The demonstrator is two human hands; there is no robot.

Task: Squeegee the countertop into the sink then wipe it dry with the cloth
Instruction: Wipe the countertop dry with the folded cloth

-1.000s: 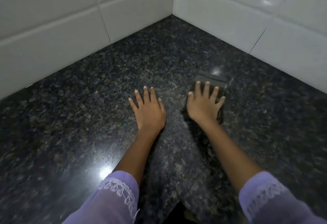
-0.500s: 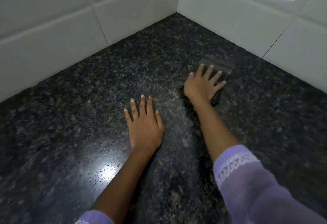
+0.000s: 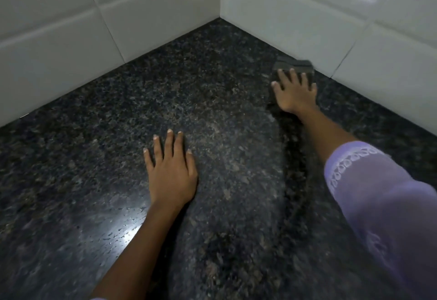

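2 hands flat, fingers spread: right hand (image 3: 295,93) atop cloth (image 3: 294,66), left hand (image 3: 171,172) on countertop (image 3: 212,82).

A: What is the right hand (image 3: 295,92) doing?
B: Pressing a grey cloth (image 3: 294,66) flat beside the white tiled wall (image 3: 307,22).
A: And the left hand (image 3: 171,172)?
B: Lying flat, fingers spread, on the speckled countertop (image 3: 212,91).

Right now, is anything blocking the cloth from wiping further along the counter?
Only the wall: the cloth under the right hand has almost reached it. Elsewhere the countertop looks bare.
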